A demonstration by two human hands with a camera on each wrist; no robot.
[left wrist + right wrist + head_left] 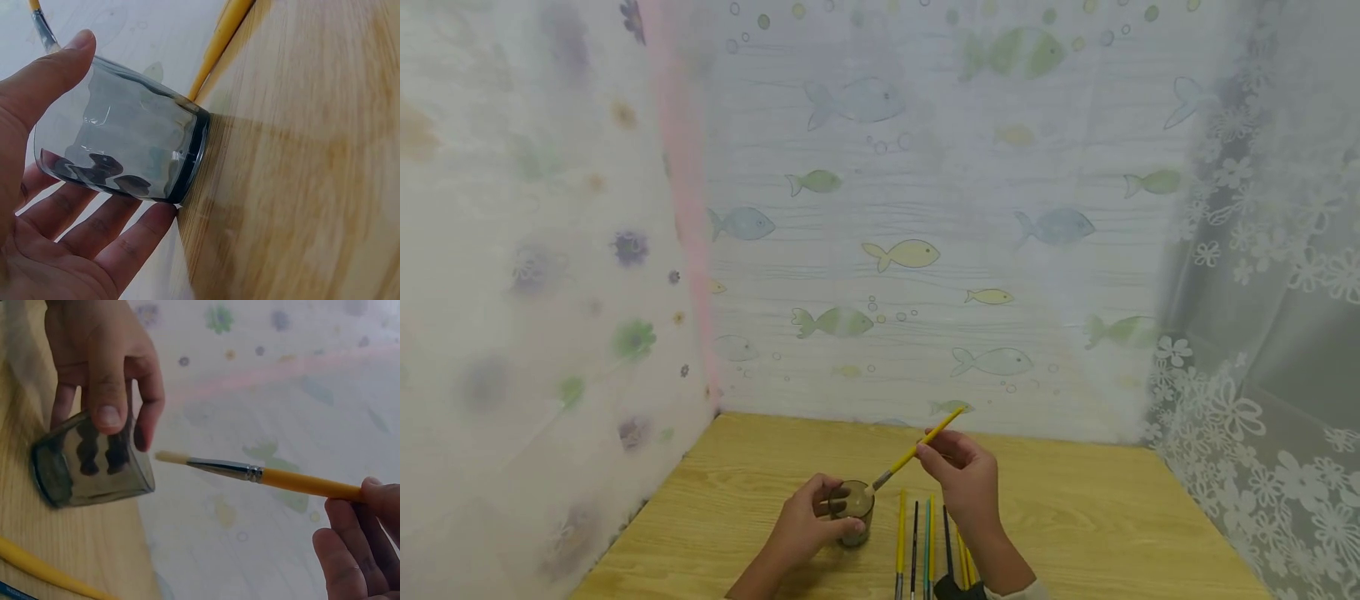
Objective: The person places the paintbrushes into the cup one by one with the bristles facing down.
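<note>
Glass tumbler [134, 140] and paintbrush [300, 482] in hand

We see the left hand [803, 518] curl its grip around the smoky, wavy-walled glass tumbler on the wood-grained tabletop [1090, 517]. The right hand [967, 483] pinches the paintbrush's smooth yellow handle, its pale bristles [172, 457] just beside the rim, its metal ferrule [222, 467] gleaming. Slender brushes [901, 529] lie nearby.

Glossy cup [128, 134], probably glass; shiny metal ferrule [226, 468]; wood-grained table [1075, 517].
</note>
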